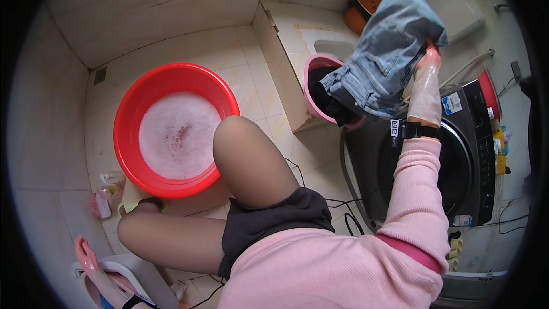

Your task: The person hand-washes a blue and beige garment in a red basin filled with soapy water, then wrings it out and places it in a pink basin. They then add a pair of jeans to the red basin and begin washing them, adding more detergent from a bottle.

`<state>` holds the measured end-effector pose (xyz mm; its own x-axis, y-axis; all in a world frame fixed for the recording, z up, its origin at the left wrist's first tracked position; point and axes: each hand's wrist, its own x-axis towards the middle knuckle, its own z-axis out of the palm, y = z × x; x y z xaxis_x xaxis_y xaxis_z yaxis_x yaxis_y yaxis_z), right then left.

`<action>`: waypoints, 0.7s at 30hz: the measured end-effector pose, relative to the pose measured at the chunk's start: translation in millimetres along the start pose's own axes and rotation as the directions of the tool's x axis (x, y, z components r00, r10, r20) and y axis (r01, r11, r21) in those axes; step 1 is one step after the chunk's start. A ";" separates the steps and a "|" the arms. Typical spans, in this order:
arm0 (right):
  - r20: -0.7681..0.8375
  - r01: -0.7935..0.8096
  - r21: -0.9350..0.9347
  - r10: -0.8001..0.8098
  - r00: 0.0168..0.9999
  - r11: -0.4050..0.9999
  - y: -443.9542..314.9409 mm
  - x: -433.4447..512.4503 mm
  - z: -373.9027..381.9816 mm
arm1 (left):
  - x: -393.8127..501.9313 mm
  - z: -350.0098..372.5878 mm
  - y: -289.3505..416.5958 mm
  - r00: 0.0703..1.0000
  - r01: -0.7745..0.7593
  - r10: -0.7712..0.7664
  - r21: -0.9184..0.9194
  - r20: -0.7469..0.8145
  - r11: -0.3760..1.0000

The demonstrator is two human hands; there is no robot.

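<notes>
In a pink and translucent glove, my right hand (430,58) grips a pair of light blue jeans (388,47) at the upper right. The jeans hang beside and partly over a pink bucket (307,81) with dark cloth (324,94) in it. My left hand (87,255), in the same kind of glove, is held out at the lower left above a light-coloured open container (146,274); its fingers look extended and nothing shows in them. A red plastic basin (173,190) with foamy water (176,137) stands on the floor in front of my knees.
A dark front-loading washing machine (369,171) stands at the right, with a hose and black cables (354,219) on the floor nearby. Behind the bucket is a raised tiled step (274,56) with a squat toilet (334,47). Plastic bottles (112,184) stand left of the basin.
</notes>
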<state>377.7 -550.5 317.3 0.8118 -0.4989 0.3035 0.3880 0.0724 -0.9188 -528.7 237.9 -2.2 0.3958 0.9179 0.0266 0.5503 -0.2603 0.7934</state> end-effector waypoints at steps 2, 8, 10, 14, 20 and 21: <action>0.209 -0.119 0.210 0.074 0.975 0.970 -40.1 -28.0 38.6 | 1.6 7.9 3.4 0.999 -0.031 0.032 0.039 -0.004 0.999; 0.526 -0.192 0.326 -0.009 0.850 0.926 -86.5 -152.0 176.0 | -20.6 22.3 36.6 0.994 -0.085 0.098 0.198 -0.057 0.976; 0.573 -0.246 0.289 0.038 0.819 0.925 -82.4 -205.5 218.9 | -31.4 21.9 45.7 0.991 -0.092 0.111 0.223 -0.077 0.970; 0.651 -0.423 0.138 0.239 0.720 0.896 -40.7 -306.1 286.3 | -46.2 16.7 58.1 0.981 -0.127 0.166 0.313 -0.103 0.941; 0.712 -0.642 -0.122 0.517 0.474 0.757 108.4 -437.4 326.6 | -58.7 14.9 80.7 0.995 0.033 -0.017 0.162 -0.101 0.986; 0.732 -0.645 -0.160 0.528 0.430 0.747 137.0 -457.6 324.6 | -60.3 15.4 84.7 0.992 0.058 -0.035 0.196 -0.120 0.979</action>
<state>201.0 -32.0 134.4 0.8738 0.4557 -0.1699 -0.3034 0.2377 -0.9228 -494.6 155.9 54.1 0.2849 0.9559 0.0719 0.7060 -0.2600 0.6588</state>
